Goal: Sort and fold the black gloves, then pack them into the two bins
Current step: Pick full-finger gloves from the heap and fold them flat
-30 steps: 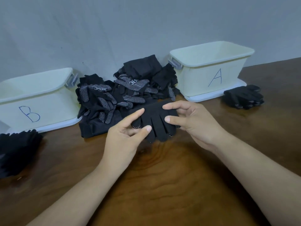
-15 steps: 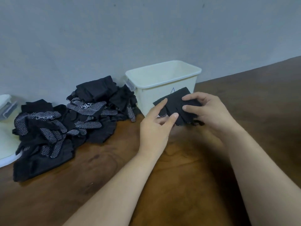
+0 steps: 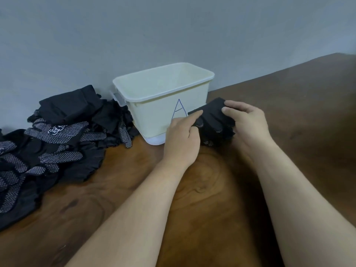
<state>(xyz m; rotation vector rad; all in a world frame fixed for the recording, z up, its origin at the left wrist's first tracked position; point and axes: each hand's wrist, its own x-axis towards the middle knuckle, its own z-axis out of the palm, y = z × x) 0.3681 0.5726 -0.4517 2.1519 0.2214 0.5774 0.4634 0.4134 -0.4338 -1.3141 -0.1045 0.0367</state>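
Both your left hand [image 3: 182, 137] and right hand [image 3: 245, 124] pinch the folded glove [image 3: 213, 120] right of the bin [image 3: 154, 112]; it looks soft and light, so hold its folded edges.

A plain indoor work station for sorting and packing. A dark wooden table [image 3: 204, 182] with bold grain is set against a matte grey wall [image 3: 173, 31]. On it stands a cream plastic bin [image 3: 152, 116] marked by hand with a blue letter A [image 3: 179, 110], the kind of labelling used for sorting. Beside the bin lies a heap of black gloves [image 3: 63, 130], many with white grip dots, work wear in bulk rather than a household pair. Whether workshop, storeroom or office cannot be told
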